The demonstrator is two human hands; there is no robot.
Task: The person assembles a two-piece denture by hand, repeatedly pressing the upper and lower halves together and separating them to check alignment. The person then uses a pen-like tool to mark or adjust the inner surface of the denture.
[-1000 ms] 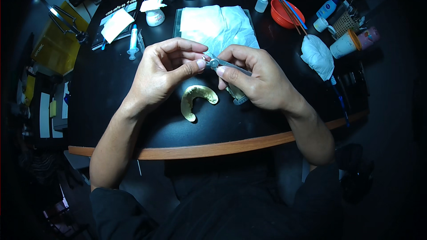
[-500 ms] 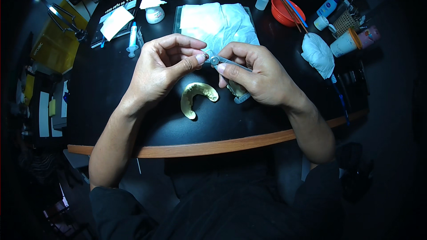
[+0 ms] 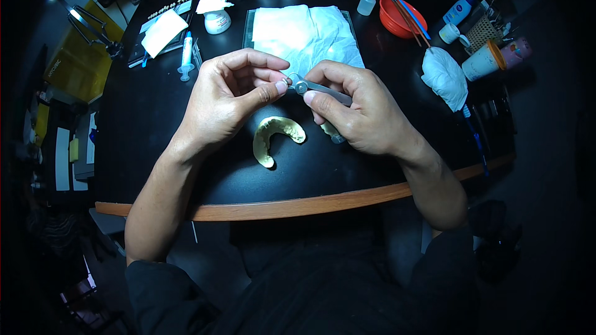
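My right hand [image 3: 360, 107] is closed around a metal dental caliper [image 3: 302, 87], its round pivot just ahead of the thumb and its curved jaws pointing at my left fingertips. My left hand [image 3: 239, 90] pinches a tiny brownish piece [image 3: 286, 80], too small to name, at the caliper's tips; whether the jaws touch it I cannot tell. Below the hands, on the black table, lies a horseshoe-shaped, pale yellow dental model [image 3: 268, 133]. A second yellowish piece [image 3: 331, 129] is mostly hidden under my right hand.
Behind my hands, white tissue [image 3: 304, 31] covers a flat pad. At left are a syringe [image 3: 187, 59] and a tissue-topped jar [image 3: 216, 20]. To the right stand a dropper bottle [image 3: 367, 1], an orange bowl [image 3: 400, 18] with brushes, a wrapped white bundle [image 3: 444, 80] and cups [image 3: 482, 61]. A wooden edge [image 3: 298, 203] borders the table.
The caliper's spread handles have come together in my right hand, and its lower end is now out of sight. My left hand has hardly moved. The model lies in the same place.
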